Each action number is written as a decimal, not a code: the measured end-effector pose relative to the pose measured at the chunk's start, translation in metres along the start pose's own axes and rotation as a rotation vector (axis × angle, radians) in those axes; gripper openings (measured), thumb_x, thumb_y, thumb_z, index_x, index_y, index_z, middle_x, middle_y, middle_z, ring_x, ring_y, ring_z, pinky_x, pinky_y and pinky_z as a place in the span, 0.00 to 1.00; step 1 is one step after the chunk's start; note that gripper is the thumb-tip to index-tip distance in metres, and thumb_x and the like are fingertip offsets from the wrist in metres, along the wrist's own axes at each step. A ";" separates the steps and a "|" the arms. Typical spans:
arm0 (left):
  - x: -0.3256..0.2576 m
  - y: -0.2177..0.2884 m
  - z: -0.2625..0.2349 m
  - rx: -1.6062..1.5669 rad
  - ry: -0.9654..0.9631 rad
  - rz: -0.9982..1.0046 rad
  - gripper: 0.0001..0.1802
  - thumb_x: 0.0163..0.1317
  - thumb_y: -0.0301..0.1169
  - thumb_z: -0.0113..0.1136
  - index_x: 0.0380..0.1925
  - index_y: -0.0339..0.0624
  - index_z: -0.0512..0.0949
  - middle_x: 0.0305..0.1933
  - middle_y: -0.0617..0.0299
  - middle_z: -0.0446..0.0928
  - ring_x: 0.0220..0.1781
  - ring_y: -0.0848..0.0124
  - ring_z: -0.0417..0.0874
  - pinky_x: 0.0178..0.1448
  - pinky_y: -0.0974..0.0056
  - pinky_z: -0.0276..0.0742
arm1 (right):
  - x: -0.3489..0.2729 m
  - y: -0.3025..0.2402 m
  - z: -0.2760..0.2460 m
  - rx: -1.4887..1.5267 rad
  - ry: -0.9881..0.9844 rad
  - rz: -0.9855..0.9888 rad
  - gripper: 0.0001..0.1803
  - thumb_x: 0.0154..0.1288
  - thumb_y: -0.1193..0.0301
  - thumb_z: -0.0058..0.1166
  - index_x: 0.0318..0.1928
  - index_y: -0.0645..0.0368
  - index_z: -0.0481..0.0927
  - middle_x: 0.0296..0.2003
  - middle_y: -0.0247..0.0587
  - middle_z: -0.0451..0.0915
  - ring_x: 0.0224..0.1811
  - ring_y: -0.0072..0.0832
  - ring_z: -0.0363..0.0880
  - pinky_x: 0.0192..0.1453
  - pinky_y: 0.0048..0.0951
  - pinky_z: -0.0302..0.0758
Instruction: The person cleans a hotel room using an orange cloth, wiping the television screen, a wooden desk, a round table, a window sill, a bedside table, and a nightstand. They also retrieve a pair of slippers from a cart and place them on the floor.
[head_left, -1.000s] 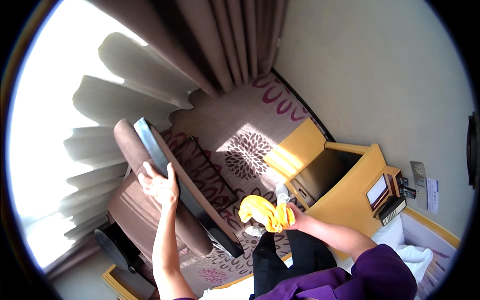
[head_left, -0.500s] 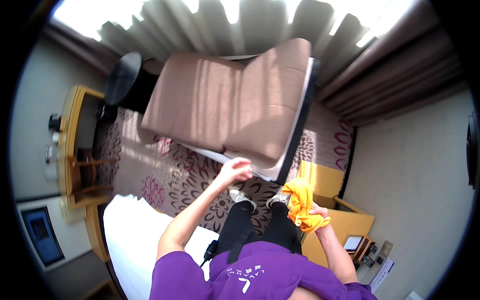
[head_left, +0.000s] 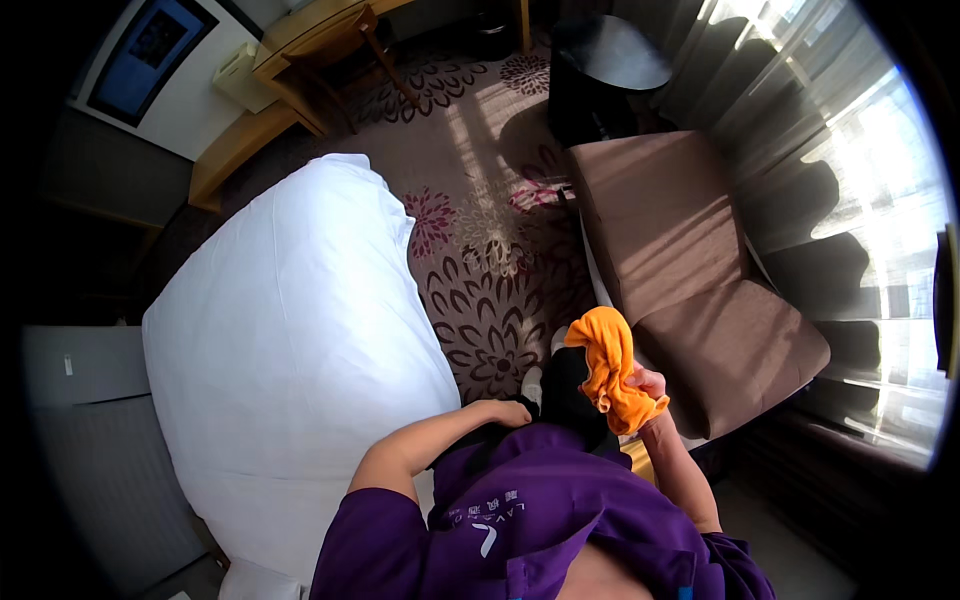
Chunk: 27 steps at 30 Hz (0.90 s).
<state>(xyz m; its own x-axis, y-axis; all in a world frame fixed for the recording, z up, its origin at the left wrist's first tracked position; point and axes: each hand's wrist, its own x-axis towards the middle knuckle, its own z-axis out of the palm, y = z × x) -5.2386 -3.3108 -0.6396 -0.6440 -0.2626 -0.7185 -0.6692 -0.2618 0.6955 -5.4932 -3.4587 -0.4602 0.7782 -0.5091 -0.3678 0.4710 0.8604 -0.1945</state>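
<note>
Cloth (head_left: 610,370) of bright orange sits bunched in your right hand (head_left: 648,385), just right of the frame's centre. Your fingers are clenched around its lower end, so most of the fabric rises above the fist and folds over toward the upper left, clear of your palm. The gathered part hangs against the hand's left side, over your dark trouser leg (head_left: 570,395).

Your left hand (head_left: 510,412) lies lower and to the left, near the middle of the frame, resting against the top of the same leg; its fingers curl loosely and I cannot tell whether they hold anything. It is apart from the cloth.

Behind the cloth, to the right, a brown padded lounge chair (head_left: 690,290) stretches from the upper centre down to the right edge. A white bed (head_left: 290,340) fills the left half, and patterned carpet (head_left: 490,250) runs between the two. A dark round table (head_left: 605,60) stands at the top, by the sunlit curtains (head_left: 850,170).
</note>
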 end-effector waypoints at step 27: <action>-0.275 -0.141 -0.479 -1.056 1.141 -0.284 0.15 0.69 0.32 0.60 0.52 0.37 0.78 0.39 0.59 0.82 0.36 0.71 0.85 0.44 0.66 0.80 | 0.648 -0.188 0.214 -0.079 -0.195 0.489 0.32 0.70 0.71 0.58 0.71 0.64 0.64 0.61 0.52 0.76 0.61 0.42 0.80 0.67 0.44 0.77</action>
<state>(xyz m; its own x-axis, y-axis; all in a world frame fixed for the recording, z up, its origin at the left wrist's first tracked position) -4.7894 -3.6467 -0.5369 0.3845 -0.4990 -0.7766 0.1488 -0.7968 0.5856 -4.9890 -3.9548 -0.4673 0.9653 -0.0364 -0.2584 0.0072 0.9936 -0.1131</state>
